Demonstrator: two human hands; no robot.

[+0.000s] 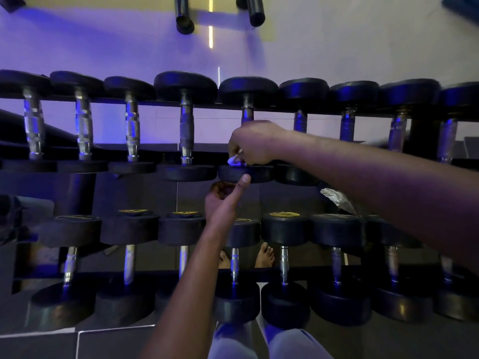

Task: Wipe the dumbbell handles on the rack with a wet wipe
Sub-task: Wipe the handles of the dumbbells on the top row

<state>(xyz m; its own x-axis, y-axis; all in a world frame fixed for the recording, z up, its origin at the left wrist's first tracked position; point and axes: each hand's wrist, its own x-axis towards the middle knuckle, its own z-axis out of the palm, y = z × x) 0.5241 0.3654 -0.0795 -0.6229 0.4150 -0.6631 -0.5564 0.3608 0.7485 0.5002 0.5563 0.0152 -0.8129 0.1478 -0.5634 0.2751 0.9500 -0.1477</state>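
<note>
Two rows of black dumbbells with chrome handles lie across a dark rack (pixel 272 110). On the upper row, my right hand (pixel 252 145) is wrapped around the handle of the fifth dumbbell from the left (pixel 247 90), holding a white wet wipe (pixel 234 159) against the handle's near end. Most of that handle is hidden by the hand. My left hand (pixel 224 196) reaches up from below. Its thumb presses the near head of the same dumbbell (pixel 261 174), and its fingers curl under that head, out of sight.
Neighbouring dumbbells (pixel 186 130) stand close on both sides of the held one. A crumpled silvery wrapper (pixel 337 200) lies on the lower row at the right. My bare feet (pixel 264 255) show through the lower rack. Two dark posts (pixel 184 16) stand on the floor beyond.
</note>
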